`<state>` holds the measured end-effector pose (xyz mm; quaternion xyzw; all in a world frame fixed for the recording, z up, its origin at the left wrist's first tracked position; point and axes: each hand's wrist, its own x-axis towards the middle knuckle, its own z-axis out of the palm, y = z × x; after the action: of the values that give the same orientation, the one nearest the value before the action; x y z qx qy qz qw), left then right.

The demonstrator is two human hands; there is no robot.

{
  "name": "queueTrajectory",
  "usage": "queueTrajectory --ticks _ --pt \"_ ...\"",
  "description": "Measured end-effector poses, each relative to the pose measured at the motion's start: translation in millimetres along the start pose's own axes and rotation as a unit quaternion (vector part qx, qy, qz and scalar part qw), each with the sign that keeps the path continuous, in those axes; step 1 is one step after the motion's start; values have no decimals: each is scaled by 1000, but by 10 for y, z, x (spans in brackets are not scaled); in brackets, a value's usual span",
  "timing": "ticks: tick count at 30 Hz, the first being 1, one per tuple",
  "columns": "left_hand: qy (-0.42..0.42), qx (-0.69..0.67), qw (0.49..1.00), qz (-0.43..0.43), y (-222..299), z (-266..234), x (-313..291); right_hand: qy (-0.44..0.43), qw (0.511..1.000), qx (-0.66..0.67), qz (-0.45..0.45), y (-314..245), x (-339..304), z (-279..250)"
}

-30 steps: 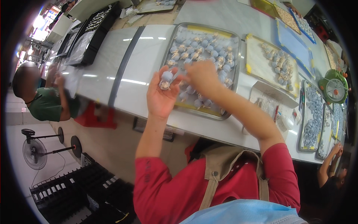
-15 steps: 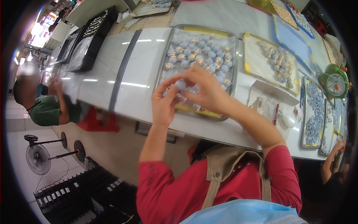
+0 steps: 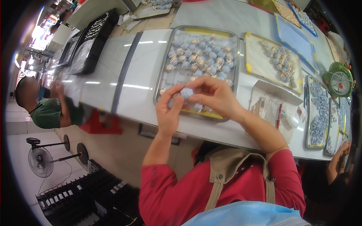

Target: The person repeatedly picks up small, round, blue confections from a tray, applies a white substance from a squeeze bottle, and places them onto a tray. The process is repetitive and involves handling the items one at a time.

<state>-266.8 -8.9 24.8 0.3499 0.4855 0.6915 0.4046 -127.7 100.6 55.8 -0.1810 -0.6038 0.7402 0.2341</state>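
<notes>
Both my hands meet over the near edge of a metal tray (image 3: 234, 84). Between their fingertips is a small rounded grey-blue piece (image 3: 186, 93), its exact kind too small to make out. My left hand (image 3: 168, 112) is closed on it from the left, thumb pressed up against it. From the right, my right hand (image 3: 218, 96) pinches the same piece with thumb and fingers. Beyond them in the tray lie many small figurines (image 3: 203, 56) with grey-blue and cream parts. Some of these near the front edge are partly hidden by my hands.
Right of the tray stand a second yellow-edged tray (image 3: 256, 64) of figurines, an open box (image 3: 267, 113) with a red pen (image 3: 279, 116), trays of grey-blue parts (image 3: 318, 120) and a green fan (image 3: 338, 83). Black bins (image 3: 88, 56) stand at left. A co-worker in green (image 3: 47, 111) sits there.
My hands have shifted slightly right and turned, so the grey-blue piece shows more plainly between the fingertips. My right hand sits a little lower. The piece is still held.
</notes>
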Motion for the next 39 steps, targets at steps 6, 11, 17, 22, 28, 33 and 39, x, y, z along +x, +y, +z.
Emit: queueTrajectory --ticks 6,11,17,22,28,33,39 --pt "-5 63 998 -7 37 33 -6 31 999 12 7 51 -11 28" --pt "66 356 925 113 -26 -134 419 94 974 -193 -68 46 -240 -24" --pt "-43 599 780 177 -238 -230 701 123 929 -299 -178 -2 -890 -334" --pt "-25 646 720 253 -132 97 777 237 875 -383 -179 -52 -1684 -731" --pt "-221 450 828 250 -245 1381 1023 458 792 -387 -116 81 -2551 -1180" --pt "-338 439 777 301 -873 2568 1346 520 744 -401 -123 296 -2906 -1354" --pt "-362 528 712 288 -1341 3310 1447 545 745 -360 -136 445 -3170 -1442"
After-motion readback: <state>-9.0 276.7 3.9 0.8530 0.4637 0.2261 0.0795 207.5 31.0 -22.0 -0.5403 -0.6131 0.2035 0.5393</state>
